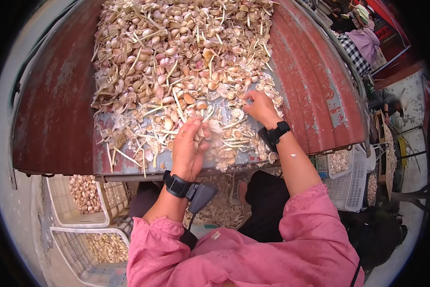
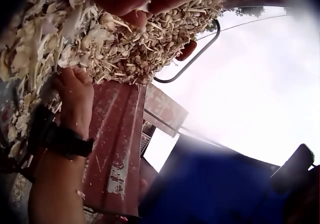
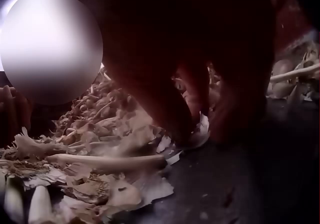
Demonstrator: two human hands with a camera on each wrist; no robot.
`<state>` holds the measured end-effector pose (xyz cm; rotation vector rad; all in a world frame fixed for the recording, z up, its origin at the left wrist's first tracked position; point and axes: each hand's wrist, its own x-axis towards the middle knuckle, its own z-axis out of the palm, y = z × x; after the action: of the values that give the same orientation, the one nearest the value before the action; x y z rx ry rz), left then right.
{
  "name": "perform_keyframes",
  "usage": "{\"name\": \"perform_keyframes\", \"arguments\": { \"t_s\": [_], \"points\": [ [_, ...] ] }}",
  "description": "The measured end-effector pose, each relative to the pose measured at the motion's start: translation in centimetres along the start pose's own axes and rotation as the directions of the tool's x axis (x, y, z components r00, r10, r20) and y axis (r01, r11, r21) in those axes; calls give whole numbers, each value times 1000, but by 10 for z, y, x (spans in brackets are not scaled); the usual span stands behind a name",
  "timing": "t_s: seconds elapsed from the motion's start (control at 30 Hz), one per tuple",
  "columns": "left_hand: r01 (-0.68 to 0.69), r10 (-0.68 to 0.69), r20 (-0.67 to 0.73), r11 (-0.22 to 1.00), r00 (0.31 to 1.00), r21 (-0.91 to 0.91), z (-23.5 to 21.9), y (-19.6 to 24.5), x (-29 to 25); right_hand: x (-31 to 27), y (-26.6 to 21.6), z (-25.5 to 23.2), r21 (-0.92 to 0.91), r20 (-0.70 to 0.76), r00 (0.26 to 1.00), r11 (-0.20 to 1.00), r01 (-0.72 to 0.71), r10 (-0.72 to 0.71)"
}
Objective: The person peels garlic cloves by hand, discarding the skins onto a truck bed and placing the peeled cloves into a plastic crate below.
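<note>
A heap of garlic cloves (image 1: pixel 176 48) mixed with papery skins and dry stalks covers the middle of a metal sheet. My left hand (image 1: pixel 188 146) is at the heap's near edge with its fingers curled. In the left wrist view, its fingertips (image 2: pixel 135 16) pinch a pale garlic clove (image 2: pixel 146 5), mostly hidden by the fingers. My right hand (image 1: pixel 262 109) reaches down to the sheet at the heap's right side. Seen from the right wrist, its fingers and thumb pinch a thin white piece of garlic skin (image 3: pixel 202 126) at the dark surface. Loose skins and stalks (image 1: pixel 234 138) lie between both hands.
Raised red, flaking metal sides (image 1: pixel 315 76) flank the heap. Below the near edge at left stand plastic crates with cloves, an upper crate (image 1: pixel 57 201) and a lower crate (image 1: pixel 69 248). White baskets (image 1: pixel 353 186) stand at right. Another person (image 1: pixel 360 43) is at the upper right.
</note>
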<state>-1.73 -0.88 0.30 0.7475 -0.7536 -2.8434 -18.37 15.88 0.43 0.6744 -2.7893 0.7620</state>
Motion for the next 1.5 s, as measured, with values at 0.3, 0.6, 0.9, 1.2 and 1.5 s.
{"name": "perform_keyframes", "arguments": {
  "t_s": [0.3, 0.6, 0.9, 1.2, 1.5],
  "points": [
    [36, -35, 23, 999, 999, -6, 3, -7, 3, -26, 5, -48, -133, 307, 938, 983, -123, 159],
    [41, -41, -6, 999, 999, 2, 8, -13, 8, 7, -6, 4, 171, 300, 954, 984, -45, -9],
    [58, -57, -32, 998, 998, 8, 8, -14, 8, -8, 4, 6, 238, 398, 917, 963, -122, 18],
    [68, -69, -20, 998, 997, -15, 8, -17, 8, 2, -25, 16, 191, 319, 945, 981, 15, -76],
    [56, -57, -31, 998, 998, -26, 6, -13, 7, -2, -29, 7, 56, 446, 893, 997, 44, -64]
  ]
}}
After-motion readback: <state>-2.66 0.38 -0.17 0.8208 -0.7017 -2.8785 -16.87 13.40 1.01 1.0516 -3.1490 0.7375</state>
